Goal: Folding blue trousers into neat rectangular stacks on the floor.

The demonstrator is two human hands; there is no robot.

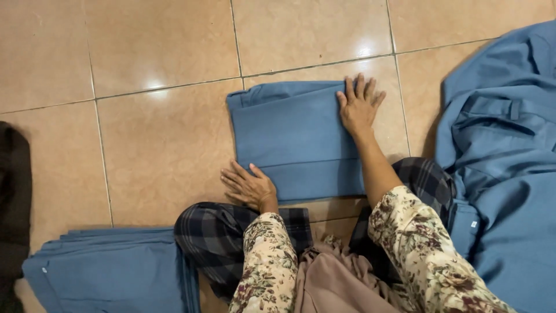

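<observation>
The folded blue garment [295, 139] lies flat on the tiled floor [145, 145], pinned by the left hand [250, 186] at its near-left corner and the right hand [359, 106] at its far-right edge, fingers spread flat; it looks soft, light and limp, best lifted by its folded edges.

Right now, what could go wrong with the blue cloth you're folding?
The folded cloth is pinned only at two spots: the right hand on its far right corner, the left hand at its near left edge. If either lifts, the layers could slip apart. The far left corner already looks uneven, so the fold may set crooked. The loose pile lies close on the right and might get dragged in.
</observation>
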